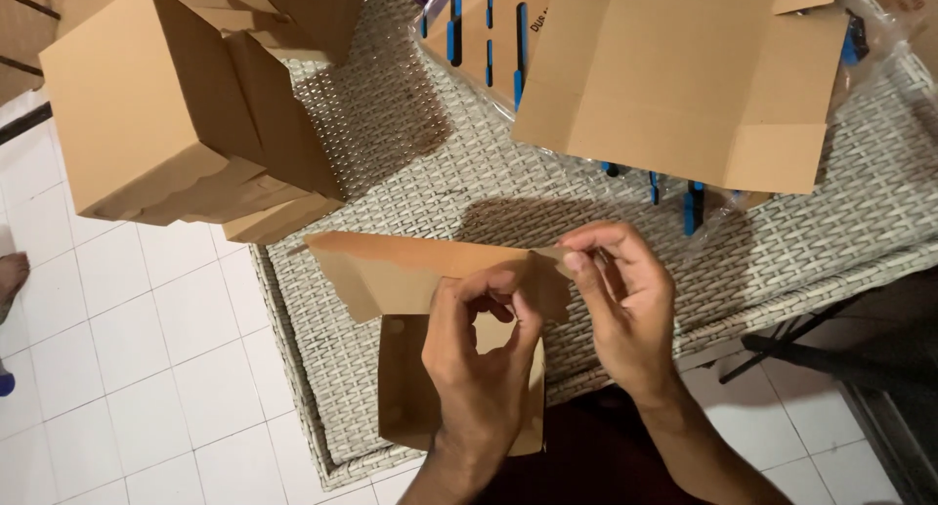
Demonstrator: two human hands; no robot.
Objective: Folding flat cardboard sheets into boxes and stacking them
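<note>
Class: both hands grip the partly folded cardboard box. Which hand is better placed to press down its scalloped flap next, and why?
Probably the left hand: it sits over the cardboard box by the scalloped flap. The right hand pinches the flap's end.

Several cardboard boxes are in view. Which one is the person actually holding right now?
The half-folded box at the near table edge, gripped by the left hand and right hand. The assembled boxes sit stacked at far left; the flat sheet lies untouched beyond.
</note>
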